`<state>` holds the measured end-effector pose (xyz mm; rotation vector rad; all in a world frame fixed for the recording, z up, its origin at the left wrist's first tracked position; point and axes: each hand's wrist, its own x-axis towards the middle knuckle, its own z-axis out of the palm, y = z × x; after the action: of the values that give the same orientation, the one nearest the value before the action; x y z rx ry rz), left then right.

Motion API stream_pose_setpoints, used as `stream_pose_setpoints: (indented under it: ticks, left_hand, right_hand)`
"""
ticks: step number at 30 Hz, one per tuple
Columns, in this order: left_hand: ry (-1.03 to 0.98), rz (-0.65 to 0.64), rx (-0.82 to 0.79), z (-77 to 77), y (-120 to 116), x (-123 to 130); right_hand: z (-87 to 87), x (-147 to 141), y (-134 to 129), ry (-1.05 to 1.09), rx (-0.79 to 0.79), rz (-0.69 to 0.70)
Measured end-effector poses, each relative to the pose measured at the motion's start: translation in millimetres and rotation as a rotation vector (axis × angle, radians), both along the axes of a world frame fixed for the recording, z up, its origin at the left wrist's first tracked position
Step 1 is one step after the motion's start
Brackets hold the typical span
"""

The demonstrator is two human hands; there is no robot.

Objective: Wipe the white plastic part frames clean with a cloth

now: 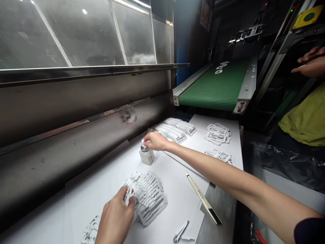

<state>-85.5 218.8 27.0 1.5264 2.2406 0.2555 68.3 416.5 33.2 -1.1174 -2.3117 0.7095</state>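
Observation:
My left hand (pixel 116 213) pinches a white plastic frame part (pixel 128 195) between thumb and fingers, at the near left side of a pile of similar parts (pixel 148 196). My right hand (pixel 155 140) reaches across to the metal top of a small square white dispenser bottle (pixel 147 157). Its fingers are pinched together just over that top; what they hold, if anything, is too small to make out. More loose white parts (pixel 91 230) lie near my left wrist. To the right of the pile rests a cutter knife (pixel 203 198) with a pale handle.
White sheets (pixel 175 217) cover the worktop. Stacked parts (pixel 175 129) and two loose heaps (pixel 217 133) lie farther back. A metal tool (pixel 181 232) sits at the front. A green conveyor belt (pixel 215 84) carries several parts. Another person's hands (pixel 311 64) are at right.

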Motion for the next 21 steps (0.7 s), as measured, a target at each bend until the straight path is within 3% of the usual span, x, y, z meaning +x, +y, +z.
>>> stream_pose_setpoints:
  ticks: [3, 5, 12, 17, 21]
  left_hand:
    - [0.047, -0.039, -0.058, -9.4, -39, 12]
    - [0.075, -0.098, -0.031, -17.1, -50, 20]
    - [0.239, -0.257, 0.038, -29.0, -42, 37]
    - [0.281, -0.265, 0.084, -32.0, -48, 37]
    - [0.188, -0.231, 0.111, -35.2, -49, 36]
  right_hand:
    - [2.1, 5, -8, 0.137, -0.050, -0.064]
    - [3.5, 11, -17, 0.230, -0.098, -0.105]
    - [-3.5, 47, -69, 0.471, -0.345, -0.120]
    - [-9.0, 72, -103, 0.577, -0.504, -0.156]
    - [-15.1, 79, -125, 0.647, -0.602, -0.186]
